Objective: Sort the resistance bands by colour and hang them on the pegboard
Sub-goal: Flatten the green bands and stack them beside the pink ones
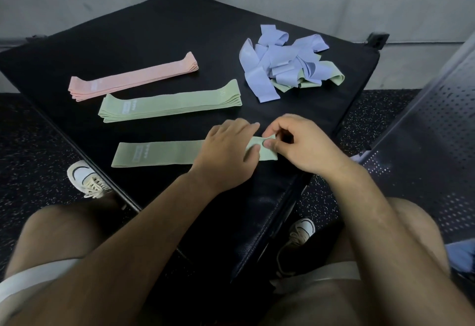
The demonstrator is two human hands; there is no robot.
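Cloth this limp and light will flop and crease rather than slide, so I judge an end fold the best place to take it; the green band (159, 153), a flat pale loop with a white label, lies near the front of the black surface (154, 32); the right hand (300, 143) has its grip pinched on the band's right end; the left hand (228, 150) presses it flat, fingers straight.

Light: dim, cool, diffuse. Shadows: soft, faint beneath my fingers (282, 125). Bench (154, 30) around my fingers: near-black, texture lost. Focus: crisp at my fingers, slightly soft beyond. Edges: wide-angle bowing.
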